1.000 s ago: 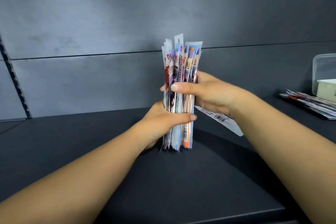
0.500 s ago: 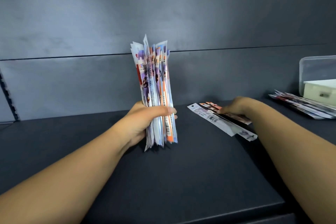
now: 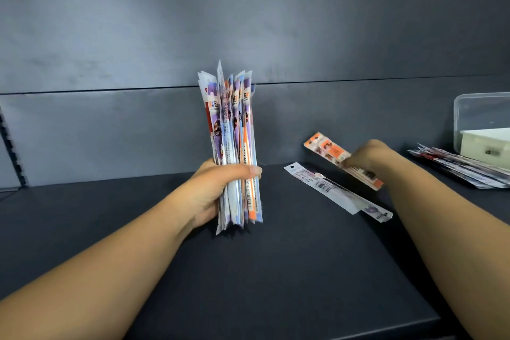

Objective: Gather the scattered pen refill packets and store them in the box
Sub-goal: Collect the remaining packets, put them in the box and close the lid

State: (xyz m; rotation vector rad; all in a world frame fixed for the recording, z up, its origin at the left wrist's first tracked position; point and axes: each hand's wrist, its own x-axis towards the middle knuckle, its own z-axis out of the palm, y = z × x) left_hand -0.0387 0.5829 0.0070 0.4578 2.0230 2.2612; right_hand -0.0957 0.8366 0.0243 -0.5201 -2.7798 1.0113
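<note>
A thick bundle of pen refill packets (image 3: 234, 146) stands upright on the dark shelf (image 3: 276, 270), gripped by the left hand (image 3: 218, 188), while the right hand (image 3: 367, 159) pinches an orange packet (image 3: 331, 153) lifted off the surface. One white packet (image 3: 328, 189) lies loose, another pile (image 3: 461, 170) waits by the clear box (image 3: 480, 119), and nothing visibly stored yet

Your left hand (image 3: 218, 190) is curled tight, thumb across the front, forearm stretched forward. Your right hand (image 3: 369, 159), off to its right, pinches with fingers bent, arm extended.
</note>
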